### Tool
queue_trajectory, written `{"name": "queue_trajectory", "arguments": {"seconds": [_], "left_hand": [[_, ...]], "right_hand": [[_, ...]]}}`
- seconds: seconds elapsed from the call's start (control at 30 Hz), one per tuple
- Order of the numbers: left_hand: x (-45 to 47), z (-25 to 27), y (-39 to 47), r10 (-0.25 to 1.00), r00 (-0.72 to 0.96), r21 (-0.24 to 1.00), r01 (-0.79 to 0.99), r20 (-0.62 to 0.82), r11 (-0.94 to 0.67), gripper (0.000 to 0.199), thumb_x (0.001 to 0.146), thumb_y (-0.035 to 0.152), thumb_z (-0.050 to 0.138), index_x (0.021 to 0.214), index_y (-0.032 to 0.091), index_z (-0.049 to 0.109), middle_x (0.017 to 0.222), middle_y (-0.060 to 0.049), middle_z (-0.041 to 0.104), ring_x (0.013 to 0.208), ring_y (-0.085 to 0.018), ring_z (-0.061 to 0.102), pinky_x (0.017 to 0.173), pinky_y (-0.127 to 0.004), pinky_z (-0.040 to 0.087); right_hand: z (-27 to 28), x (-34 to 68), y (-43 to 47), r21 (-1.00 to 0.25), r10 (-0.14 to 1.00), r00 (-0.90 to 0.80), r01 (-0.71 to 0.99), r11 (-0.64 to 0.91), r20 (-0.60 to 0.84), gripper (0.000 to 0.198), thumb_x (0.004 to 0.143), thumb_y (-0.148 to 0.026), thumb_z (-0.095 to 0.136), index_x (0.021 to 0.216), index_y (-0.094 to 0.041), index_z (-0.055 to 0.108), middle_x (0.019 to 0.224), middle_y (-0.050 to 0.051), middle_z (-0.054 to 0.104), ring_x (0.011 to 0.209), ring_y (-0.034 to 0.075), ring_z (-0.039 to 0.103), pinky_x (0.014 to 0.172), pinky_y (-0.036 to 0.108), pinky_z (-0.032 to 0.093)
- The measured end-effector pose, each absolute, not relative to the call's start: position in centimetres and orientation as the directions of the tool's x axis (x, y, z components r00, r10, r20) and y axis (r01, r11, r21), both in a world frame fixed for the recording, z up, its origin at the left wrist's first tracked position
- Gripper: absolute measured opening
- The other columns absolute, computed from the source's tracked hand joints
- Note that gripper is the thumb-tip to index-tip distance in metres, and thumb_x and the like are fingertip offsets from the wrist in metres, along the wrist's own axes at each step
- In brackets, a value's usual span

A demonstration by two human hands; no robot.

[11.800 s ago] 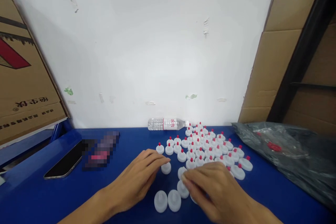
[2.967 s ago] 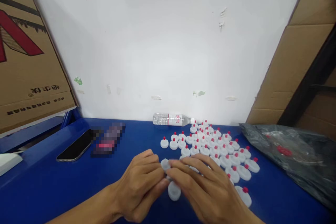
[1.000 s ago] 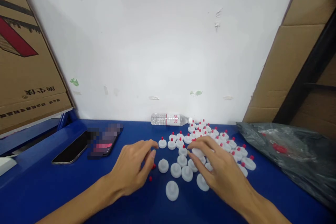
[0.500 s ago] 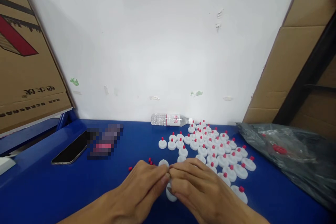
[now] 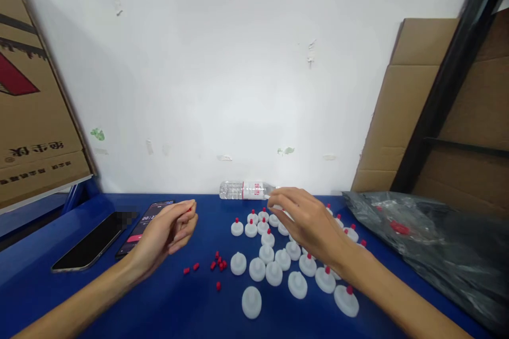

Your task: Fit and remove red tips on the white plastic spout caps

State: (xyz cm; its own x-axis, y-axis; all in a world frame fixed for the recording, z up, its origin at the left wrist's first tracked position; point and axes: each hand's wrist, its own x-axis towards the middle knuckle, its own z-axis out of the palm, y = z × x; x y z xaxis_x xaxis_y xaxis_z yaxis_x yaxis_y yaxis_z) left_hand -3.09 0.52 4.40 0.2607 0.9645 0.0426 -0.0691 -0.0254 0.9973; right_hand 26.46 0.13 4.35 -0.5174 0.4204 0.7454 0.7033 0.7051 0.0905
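Note:
My left hand (image 5: 170, 228) hovers near a lit phone (image 5: 139, 230), fingers curled and thumb pressed to forefinger. A small red cap (image 5: 190, 210) shows in that pinch. My right hand (image 5: 304, 217) reaches over the far part of a group of white round lids, its bent fingers a little apart and nothing visible in them. Lids with red tips, such as this lid (image 5: 346, 301), stand around and under it. Several lids without red stand nearer, among them this bare lid (image 5: 252, 303). Loose red caps (image 5: 220, 264) lie between the hands.
A clear plastic bottle (image 5: 242, 190) lies along the white wall. At the left are a dark phone (image 5: 89, 243) and a printed cardboard box (image 5: 35, 100). A grey plastic bag (image 5: 429, 259) with red pieces covers the right side of the blue table (image 5: 159, 302). Cardboard (image 5: 401, 111) leans behind it.
My hands were together at the lower middle and are now apart. The left has moved left with a red cap; the right has moved up and right over the lids. The view has shifted.

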Motion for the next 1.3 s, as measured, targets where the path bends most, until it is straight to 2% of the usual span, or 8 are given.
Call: {"name": "queue_trajectory", "arguments": {"seconds": [0.07, 0.2, 0.3, 0.37, 0.47, 0.87, 1.13, 1.3], "left_hand": [[-3.6, 4.2, 1.2, 0.969, 0.245, 0.999, 0.032, -0.003, -0.005, 0.043, 0.091, 0.048, 0.056, 0.064, 0.022, 0.036, 0.054, 0.008, 0.034, 0.043, -0.008, 0.025, 0.041, -0.020, 0.020], [-2.4, 2.8, 1.4, 0.948, 0.301, 0.984, 0.169, -0.103, 0.053, 0.042, 0.089, 0.059, 0.051, 0.072, 0.021, 0.045, 0.063, 0.006, 0.038, 0.047, -0.009, 0.024, 0.042, -0.021, 0.013], [-2.0, 1.5, 1.2, 0.964, 0.262, 0.920, 0.368, 0.035, -0.133, 0.043, 0.093, 0.060, 0.048, 0.078, 0.020, 0.053, 0.068, 0.004, 0.044, 0.053, -0.012, 0.033, 0.047, -0.022, 0.019], [-2.4, 0.6, 1.0, 0.951, 0.251, 0.807, 0.516, 0.179, -0.288, 0.042, 0.097, 0.058, 0.047, 0.080, 0.021, 0.057, 0.071, 0.003, 0.046, 0.060, -0.014, 0.037, 0.052, -0.024, 0.026], [-3.2, -0.1, 0.8, 0.923, 0.289, 0.657, 0.649, 0.253, -0.384, 0.040, 0.100, 0.054, 0.046, 0.082, 0.021, 0.060, 0.072, 0.002, 0.049, 0.064, -0.017, 0.042, 0.059, -0.026, 0.034], [-3.2, 0.3, 0.6, 0.876, 0.378, 0.469, 0.741, 0.299, -0.480, 0.037, 0.105, 0.041, 0.036, 0.087, 0.022, 0.062, 0.085, -0.002, 0.061, 0.070, -0.019, 0.056, 0.062, -0.029, 0.040], [-3.3, 0.1, 0.3, 0.838, 0.437, 0.336, 0.775, 0.327, -0.536, 0.024, 0.099, 0.026, 0.039, 0.093, 0.023, 0.063, 0.093, -0.003, 0.064, 0.079, -0.021, 0.059, 0.069, -0.032, 0.044], [-3.4, -0.4, 0.3, 0.815, 0.490, 0.293, 0.766, 0.310, -0.572, 0.019, 0.094, 0.020, 0.044, 0.100, 0.024, 0.062, 0.093, -0.003, 0.064, 0.085, -0.023, 0.060, 0.075, -0.035, 0.044]], "right_hand": [[3.6, 27.9, 0.7, -0.012, 0.539, -0.467, 0.748, 0.664, 0.701, 0.015, 0.101, -0.019, 0.056, 0.110, -0.021, 0.068, 0.113, 0.008, 0.072, 0.099, 0.021, 0.069, 0.084, 0.036, 0.055], [2.5, 28.7, 0.8, -0.014, 0.576, -0.506, 0.743, 0.669, 0.642, 0.018, 0.101, -0.034, 0.060, 0.102, -0.023, 0.074, 0.105, 0.005, 0.075, 0.101, 0.022, 0.069, 0.093, 0.041, 0.049], [2.2, 28.6, 0.2, -0.068, 0.657, -0.535, 0.746, 0.662, 0.531, 0.030, 0.107, -0.032, 0.047, 0.094, -0.022, 0.073, 0.096, 0.003, 0.075, 0.096, 0.020, 0.067, 0.092, 0.038, 0.046], [2.0, 28.7, 0.0, -0.078, 0.690, -0.551, 0.752, 0.654, 0.469, 0.033, 0.108, -0.029, 0.045, 0.089, -0.021, 0.071, 0.091, 0.002, 0.074, 0.093, 0.020, 0.066, 0.090, 0.037, 0.044], [1.7, 29.0, -0.1, -0.069, 0.702, -0.571, 0.752, 0.655, 0.426, 0.036, 0.108, -0.028, 0.045, 0.078, -0.020, 0.065, 0.078, 0.001, 0.070, 0.083, 0.020, 0.063, 0.083, 0.035, 0.043], [2.1, 28.8, -0.5, -0.066, 0.712, -0.602, 0.745, 0.663, 0.361, 0.046, 0.111, -0.030, 0.033, 0.069, -0.021, 0.052, 0.065, -0.004, 0.060, 0.062, 0.015, 0.055, 0.083, 0.033, 0.038], [2.1, 28.2, -0.9, -0.278, 0.719, -0.598, 0.667, 0.691, 0.353, 0.040, 0.112, -0.034, 0.029, 0.108, -0.024, 0.067, 0.106, 0.001, 0.074, 0.097, 0.020, 0.065, 0.097, 0.037, 0.039], [1.1, 27.5, -1.6, -0.307, 0.745, -0.610, 0.679, 0.667, 0.270, 0.043, 0.111, -0.043, 0.031, 0.138, -0.026, 0.060, 0.140, 0.003, 0.064, 0.132, 0.026, 0.054, 0.116, 0.048, 0.028]]}}
